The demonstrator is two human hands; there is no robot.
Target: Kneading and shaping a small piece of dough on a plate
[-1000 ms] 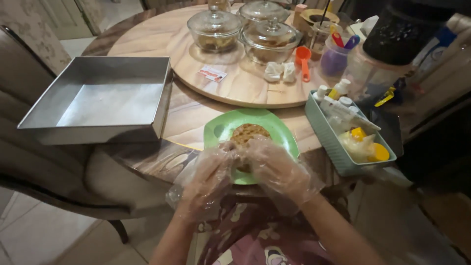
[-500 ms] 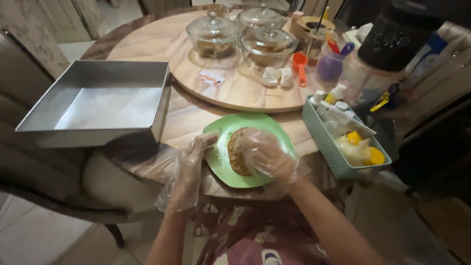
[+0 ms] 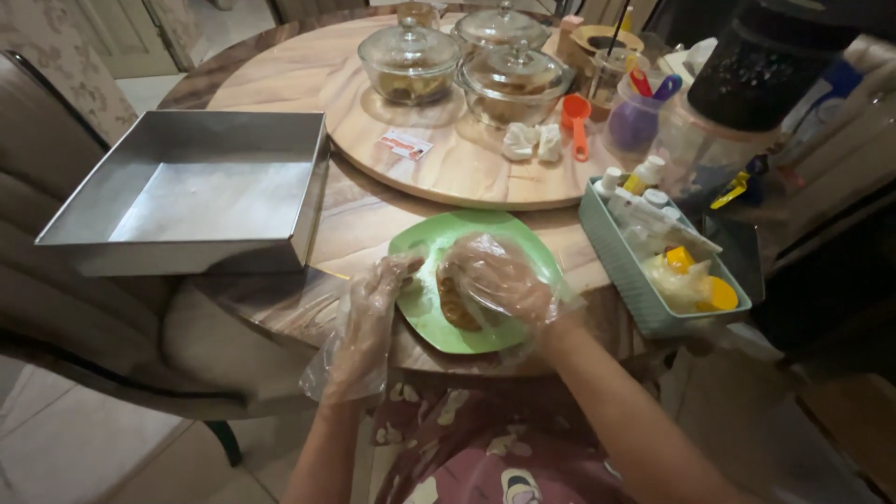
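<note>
A round wooden worktop carried everything — a square metal baking pan sat at its left edge, overhanging slightly, and a green plate lay at the near edge. Just right of the plate stood a teal basket of small bottles. Farther back rested a round wooden turntable, bearing lidded glass bowls and other small items.

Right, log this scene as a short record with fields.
setting: round wooden table
left hand: in a clear plastic glove, fingertips at the edge of the green plate
right hand: gloved, cupped over the brown food on the plate
left of plate: empty square metal pan
right of plate: teal basket of small bottles
</note>
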